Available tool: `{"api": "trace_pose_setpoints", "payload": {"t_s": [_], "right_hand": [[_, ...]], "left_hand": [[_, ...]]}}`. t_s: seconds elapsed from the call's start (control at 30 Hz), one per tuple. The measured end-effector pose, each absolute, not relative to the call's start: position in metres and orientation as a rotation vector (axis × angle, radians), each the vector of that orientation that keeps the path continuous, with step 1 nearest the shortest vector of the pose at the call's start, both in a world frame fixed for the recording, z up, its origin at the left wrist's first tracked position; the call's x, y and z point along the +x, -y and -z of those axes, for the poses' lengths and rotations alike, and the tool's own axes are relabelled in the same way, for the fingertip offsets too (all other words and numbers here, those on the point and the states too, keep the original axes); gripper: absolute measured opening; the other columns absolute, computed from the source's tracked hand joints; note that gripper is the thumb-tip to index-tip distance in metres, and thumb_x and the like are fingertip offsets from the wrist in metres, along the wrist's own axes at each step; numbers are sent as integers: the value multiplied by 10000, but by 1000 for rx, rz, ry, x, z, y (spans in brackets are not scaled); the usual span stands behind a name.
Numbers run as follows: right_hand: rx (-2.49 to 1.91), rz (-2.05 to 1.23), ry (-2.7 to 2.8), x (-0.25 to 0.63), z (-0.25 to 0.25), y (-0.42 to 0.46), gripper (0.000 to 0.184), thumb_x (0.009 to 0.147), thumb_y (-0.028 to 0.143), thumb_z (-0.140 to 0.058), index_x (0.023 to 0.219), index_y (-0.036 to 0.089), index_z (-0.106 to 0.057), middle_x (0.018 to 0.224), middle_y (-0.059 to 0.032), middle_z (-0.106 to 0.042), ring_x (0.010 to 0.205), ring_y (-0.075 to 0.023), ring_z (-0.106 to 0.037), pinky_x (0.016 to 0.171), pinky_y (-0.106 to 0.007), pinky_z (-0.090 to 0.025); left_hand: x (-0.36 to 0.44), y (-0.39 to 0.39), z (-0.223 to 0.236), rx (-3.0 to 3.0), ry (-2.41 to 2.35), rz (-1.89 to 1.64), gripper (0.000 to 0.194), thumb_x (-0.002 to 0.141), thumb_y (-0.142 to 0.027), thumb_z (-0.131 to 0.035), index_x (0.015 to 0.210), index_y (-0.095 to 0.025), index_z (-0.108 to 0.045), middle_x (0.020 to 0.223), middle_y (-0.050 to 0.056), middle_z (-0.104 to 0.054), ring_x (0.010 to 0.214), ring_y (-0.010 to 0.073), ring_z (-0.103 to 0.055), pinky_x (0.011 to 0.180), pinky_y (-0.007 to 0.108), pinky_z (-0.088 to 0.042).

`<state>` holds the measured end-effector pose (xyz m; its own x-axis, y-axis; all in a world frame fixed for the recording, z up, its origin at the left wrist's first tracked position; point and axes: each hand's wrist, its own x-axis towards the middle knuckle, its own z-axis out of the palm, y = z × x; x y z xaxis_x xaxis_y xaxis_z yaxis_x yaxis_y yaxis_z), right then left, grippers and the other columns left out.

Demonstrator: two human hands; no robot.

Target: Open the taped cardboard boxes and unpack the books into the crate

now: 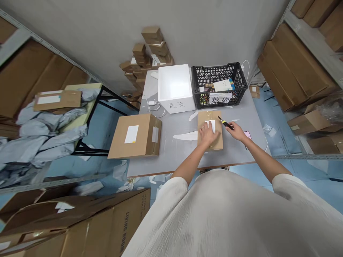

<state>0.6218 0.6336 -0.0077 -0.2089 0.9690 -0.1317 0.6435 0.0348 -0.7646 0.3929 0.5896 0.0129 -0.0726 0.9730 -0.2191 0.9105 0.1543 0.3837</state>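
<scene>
Cardboard boxes fill the shelving on both sides of this narrow room, and a grey table (178, 153) stands against the plain wall (203, 32). Along its far edge sit a white bin (178, 107) and a black crate (197, 85), with a larger box (132, 146) near the left end. The small carton (219, 140) lies flat on the table, right in front of the person and just below the crate. Resting on its top, the left hand (208, 135) has its fingers spread over the white label (213, 125) and is not closed around anything. The right hand (235, 131) is wrapped around a black and yellow cutter (226, 124), its tip pointing toward the carton's upper right side; whether the tip touches cannot be told. Beside that forearm lies a phone (248, 135), partly covered. The carton looks fairly light and stiff-walled, though its contents are hidden; its taped top would probably give a little under hard pressure. Gripping opposite sides low down seems the surest way to lift it, while a flat palm should steady it on the smooth table. The cutter is best held by its handle.
</scene>
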Motion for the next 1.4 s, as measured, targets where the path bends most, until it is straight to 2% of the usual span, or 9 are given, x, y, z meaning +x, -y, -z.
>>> {"api": "trace_pose_setpoints", "payload": {"t_s": [0.13,0.4,0.57,0.67,0.83,0.97,1.17,1.3,1.4], "right_hand": [[-1576,-983,1840,621,19,-653,436,926,618,-654,1152,247,-693,1425,-171,-689,1332,-357,-653,1145,-548,-535],[-1600,-977,1802,620,27,-664,461,925,687,-696,1121,270,-701,1686,-175,-555,1672,-379,-376,1337,-600,-329],[-1631,-1153,1725,617,22,-653,420,919,614,-680,1132,253,-694,1402,-141,-752,1392,-346,-641,1222,-532,-472],[-1647,-1225,1660,614,21,-640,401,916,598,-681,1118,252,-684,1251,-99,-801,1201,-303,-707,1106,-474,-544],[-1683,-1312,1587,607,19,-623,358,921,580,-696,1070,257,-651,1139,-65,-805,1061,-255,-735,997,-415,-585],[-1579,-1544,1493,605,18,-613,331,929,552,-714,1051,259,-618,1154,-82,-793,1086,-251,-762,947,-402,-619],[-1544,-1575,1555,624,8,-613,443,964,648,-701,1171,256,-698,1208,-104,-794,1016,-244,-777,870,-381,-639],[-1585,-1485,1734,651,-2,-626,564,978,790,-608,980,234,-707,1011,-80,-769,830,-217,-745,710,-327,-602],[-1543,-1523,1840,669,-11,-636,562,944,775,-678,1091,233,-707,916,-54,-749,708,-196,-709,618,-300,-553]], "left_hand": [[414,-591,-15,1846,-1987,-69,1030,954,-720,-673,1780,-224,-308,1844,229,-297,1685,439,-295,1312,584,-303],[405,-596,-20,2029,-1729,193,1192,811,-487,-875,1793,-286,-230,1838,255,-268,1679,464,-307,1300,623,-294],[369,-598,-12,2280,-1387,225,1284,712,-238,-918,1784,-345,-221,1860,235,-224,1708,452,-281,1324,657,-261],[344,-597,-9,2348,-1351,177,1212,719,-196,-883,1756,-348,-275,1842,204,-292,1696,423,-315,1332,643,-260],[338,-589,-14,2358,-1431,8,934,841,-295,-865,1664,-278,-423,1636,194,-531,1531,406,-514,1281,550,-348],[352,-580,-17,2369,-1436,7,859,863,-359,-889,1608,-264,-472,1526,182,-595,1472,400,-554,1227,498,-411],[363,-576,-11,2354,-1459,81,900,848,-301,-891,1624,-238,-439,1518,189,-627,1457,393,-591,1264,511,-378],[368,-582,-7,2369,-1478,135,1032,780,-322,-949,1646,-221,-398,1541,209,-603,1461,398,-601,1327,534,-290],[370,-584,-4,2361,-1493,134,1048,743,-320,-981,1622,-197,-423,1530,222,-590,1479,404,-588,1333,522,-292]]}}
